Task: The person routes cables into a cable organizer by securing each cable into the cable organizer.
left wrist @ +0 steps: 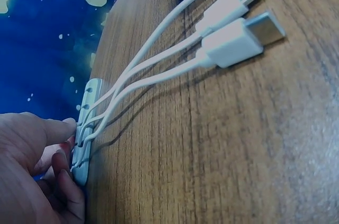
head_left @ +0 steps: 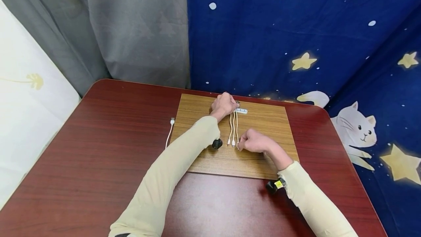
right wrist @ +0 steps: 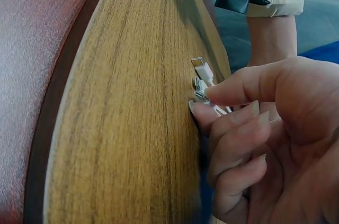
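Observation:
A white charging cable (head_left: 231,127) with three branches runs through a pale cable clip (head_left: 242,111) on the wood-grain board. My left hand (head_left: 225,104) is at the clip's far side, its curled fingers gripping the cable where it enters the slots; the fingertips partly cover that end. In the left wrist view, two branches end in white plugs with metal tips (left wrist: 267,27) lying side by side. My right hand (head_left: 254,140) pinches the third branch's plug (right wrist: 200,90) between thumb and index finger, close over the board. The other fingers curl in towards the palm.
The wood-grain board (head_left: 263,164) lies on a reddish-brown table (head_left: 98,149). Left of the board is another white USB cable (head_left: 169,131). Grey curtain (head_left: 141,28) and blue star-patterned curtain (head_left: 263,28) hang behind the table's far edge.

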Tool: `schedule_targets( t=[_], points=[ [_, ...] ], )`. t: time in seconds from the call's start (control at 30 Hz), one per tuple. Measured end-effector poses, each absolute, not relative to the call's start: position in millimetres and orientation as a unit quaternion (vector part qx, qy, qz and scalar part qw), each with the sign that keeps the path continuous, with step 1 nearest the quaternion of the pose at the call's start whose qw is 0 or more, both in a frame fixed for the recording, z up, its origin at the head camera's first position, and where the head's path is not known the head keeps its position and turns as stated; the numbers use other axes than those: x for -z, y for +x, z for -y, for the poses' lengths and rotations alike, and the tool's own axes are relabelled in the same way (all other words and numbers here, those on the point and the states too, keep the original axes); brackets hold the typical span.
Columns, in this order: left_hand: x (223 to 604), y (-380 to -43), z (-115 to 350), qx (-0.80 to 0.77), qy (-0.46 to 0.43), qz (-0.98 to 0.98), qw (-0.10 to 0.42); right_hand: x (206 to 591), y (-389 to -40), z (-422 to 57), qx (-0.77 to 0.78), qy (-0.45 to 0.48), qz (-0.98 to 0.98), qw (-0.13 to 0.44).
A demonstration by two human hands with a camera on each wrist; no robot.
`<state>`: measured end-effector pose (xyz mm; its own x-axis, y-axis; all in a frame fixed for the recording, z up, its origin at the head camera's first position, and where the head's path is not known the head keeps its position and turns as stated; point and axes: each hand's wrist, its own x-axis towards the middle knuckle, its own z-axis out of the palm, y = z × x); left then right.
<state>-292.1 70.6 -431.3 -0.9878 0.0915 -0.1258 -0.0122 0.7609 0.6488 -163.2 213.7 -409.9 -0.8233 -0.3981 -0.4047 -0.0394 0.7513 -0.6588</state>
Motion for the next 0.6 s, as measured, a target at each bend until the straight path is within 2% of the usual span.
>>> schedule_targets(
  t=[0.6],
  points=[
    [422.7, -293.5, -52.5, -0.381, 0.018, -0.924, 0.039, 399.0, -162.0, -213.8, 0.333, -0.123, -0.893, 0.277]
  ],
)
